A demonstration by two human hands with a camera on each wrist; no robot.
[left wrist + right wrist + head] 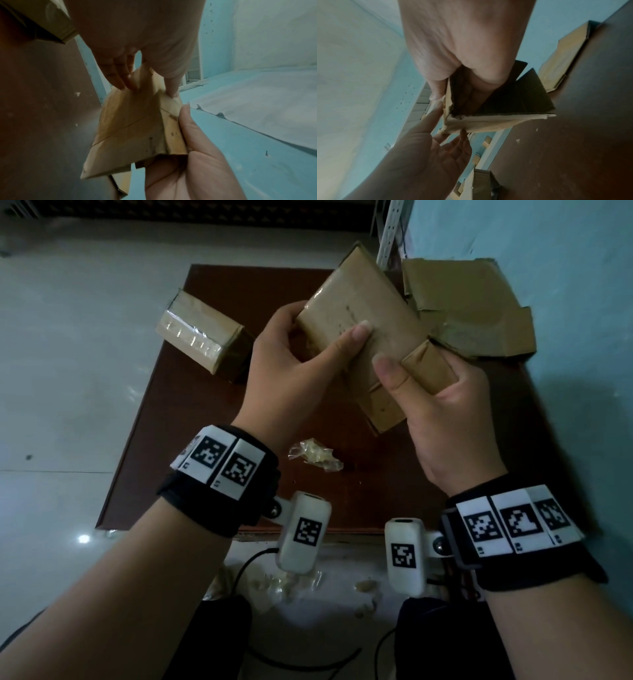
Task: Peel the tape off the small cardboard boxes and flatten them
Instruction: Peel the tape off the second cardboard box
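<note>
A small brown cardboard box (370,313) is held tilted above the dark brown table (191,440). My left hand (327,347) grips its far left end, thumb on the top face. My right hand (416,392) grips the near end, thumb on top and fingers wrapped round a folded flap. In the left wrist view my left hand (147,86) pinches the box (133,128). In the right wrist view the near end of the box (496,121) is open, and my right hand (462,83) has fingers inside it. A second box (202,337), sealed with shiny tape, lies on the table's left.
Flattened cardboard (472,306) lies at the table's back right against the blue wall. A crumpled wad of peeled tape (315,455) sits mid-table, and more scraps lie on the floor (284,583) by the near edge. A white metal rack post (390,231) stands behind.
</note>
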